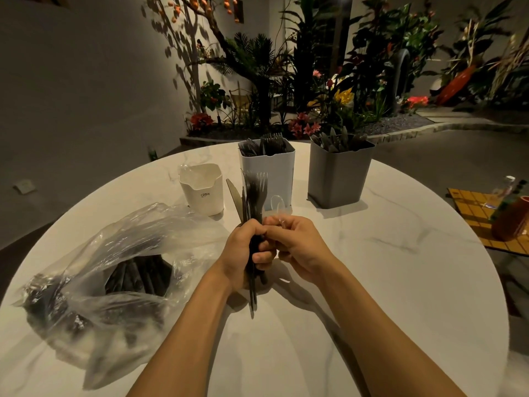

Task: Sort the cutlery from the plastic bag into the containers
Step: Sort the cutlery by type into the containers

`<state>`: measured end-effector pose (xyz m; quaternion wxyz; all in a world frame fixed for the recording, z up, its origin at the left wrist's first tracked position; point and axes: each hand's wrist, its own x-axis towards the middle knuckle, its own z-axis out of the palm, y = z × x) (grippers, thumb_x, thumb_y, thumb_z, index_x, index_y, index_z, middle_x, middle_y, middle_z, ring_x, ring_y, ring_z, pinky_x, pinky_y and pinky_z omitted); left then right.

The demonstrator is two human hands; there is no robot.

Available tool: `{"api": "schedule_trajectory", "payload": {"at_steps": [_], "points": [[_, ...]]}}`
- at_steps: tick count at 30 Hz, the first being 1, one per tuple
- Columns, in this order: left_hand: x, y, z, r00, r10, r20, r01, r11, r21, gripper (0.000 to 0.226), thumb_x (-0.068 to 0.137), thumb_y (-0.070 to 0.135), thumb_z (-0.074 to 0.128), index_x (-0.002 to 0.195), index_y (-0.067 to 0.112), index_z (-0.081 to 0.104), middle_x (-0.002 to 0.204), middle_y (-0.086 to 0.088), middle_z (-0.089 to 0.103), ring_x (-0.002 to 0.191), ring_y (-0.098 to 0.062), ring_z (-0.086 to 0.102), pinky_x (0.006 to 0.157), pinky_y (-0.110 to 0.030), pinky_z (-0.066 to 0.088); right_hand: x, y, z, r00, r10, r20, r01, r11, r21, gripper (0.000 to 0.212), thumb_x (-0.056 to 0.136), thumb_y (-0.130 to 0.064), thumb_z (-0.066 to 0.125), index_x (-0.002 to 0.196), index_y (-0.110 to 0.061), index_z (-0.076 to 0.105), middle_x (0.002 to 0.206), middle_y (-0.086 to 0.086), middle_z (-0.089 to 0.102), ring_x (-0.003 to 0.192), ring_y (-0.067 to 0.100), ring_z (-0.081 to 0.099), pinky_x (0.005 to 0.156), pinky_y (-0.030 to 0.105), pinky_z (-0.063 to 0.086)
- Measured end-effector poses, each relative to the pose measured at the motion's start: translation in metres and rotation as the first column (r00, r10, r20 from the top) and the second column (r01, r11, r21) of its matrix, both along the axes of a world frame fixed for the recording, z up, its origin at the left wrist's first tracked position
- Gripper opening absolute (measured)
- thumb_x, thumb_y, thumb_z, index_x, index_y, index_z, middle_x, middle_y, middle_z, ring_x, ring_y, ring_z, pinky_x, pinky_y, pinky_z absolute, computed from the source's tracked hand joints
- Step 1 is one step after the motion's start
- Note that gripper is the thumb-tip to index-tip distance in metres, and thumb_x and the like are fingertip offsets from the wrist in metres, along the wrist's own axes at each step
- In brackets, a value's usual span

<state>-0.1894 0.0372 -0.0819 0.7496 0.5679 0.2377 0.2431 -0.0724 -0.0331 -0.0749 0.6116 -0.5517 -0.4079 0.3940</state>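
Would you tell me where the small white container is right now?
In the head view the small white container stands on the table, left of centre, just left of the tall pale container and beyond the plastic bag.

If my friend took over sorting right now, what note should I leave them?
Left hand grips a bunch of black cutlery, forks and a knife, upright over the table.
Right hand pinches a clear spoon beside the bunch.
Bag lies at the left with dark pieces inside.
Done: pale bin and grey bin at the back hold dark cutlery. I cannot tell what is in the white cup.
Left: sort the held pieces, then empty the bag.
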Motion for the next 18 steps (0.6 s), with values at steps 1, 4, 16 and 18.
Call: {"api": "schedule_trajectory", "payload": {"at_steps": [1,4,16,18], "points": [[0.0003,-0.0001,0.0001,1.0,0.004,-0.001,-0.004,1.0,0.007,0.035,0.103,0.023,0.037,0.073,0.011,0.05,0.059,-0.001,0.039,0.046,-0.01,0.037,0.048,-0.023,0.032,-0.0002,0.0009,-0.0008,1.0,-0.007,0.0,0.007,1.0,-0.004,0.014,0.097,-0.019,0.065,0.091,-0.011,0.074,0.077,0.011,0.071,0.071,0.026,0.068,0.07,0.036,0.056],[0.0007,0.0005,-0.0005,0.999,0.033,0.018,-0.033,0.999,-0.003,0.037,0.103,0.025,0.039,0.073,0.011,0.054,0.06,-0.002,0.043,0.047,-0.01,0.039,0.048,-0.023,0.033,-0.0014,0.0037,-0.0025,0.999,-0.039,-0.01,0.039,0.999,-0.011,0.017,0.099,-0.02,0.063,0.098,-0.005,0.071,0.074,0.009,0.069,0.07,0.022,0.068,0.073,0.036,0.059],[0.0042,0.0006,0.0029,0.976,0.217,-0.006,-0.217,0.976,-0.019,0.027,0.104,0.027,0.048,0.096,0.008,0.066,0.066,-0.008,0.058,0.045,-0.013,0.041,0.045,-0.023,0.035,-0.0048,0.0084,-0.0054,0.993,-0.113,0.023,0.113,0.993,0.024,0.024,0.109,-0.03,0.042,0.115,-0.009,0.051,0.099,-0.007,0.073,0.067,0.006,0.061,0.067,0.018,0.05],[0.0052,0.0035,0.0034,0.965,0.259,-0.025,-0.26,0.965,-0.019,0.026,0.104,0.028,0.049,0.099,0.009,0.067,0.068,-0.01,0.06,0.046,-0.013,0.042,0.045,-0.022,0.035,-0.0022,0.0075,-0.0047,0.991,-0.123,0.051,0.121,0.992,0.041,0.024,0.11,-0.028,0.037,0.116,-0.008,0.048,0.093,-0.013,0.073,0.07,0.004,0.062,0.07,0.018,0.049]]}}
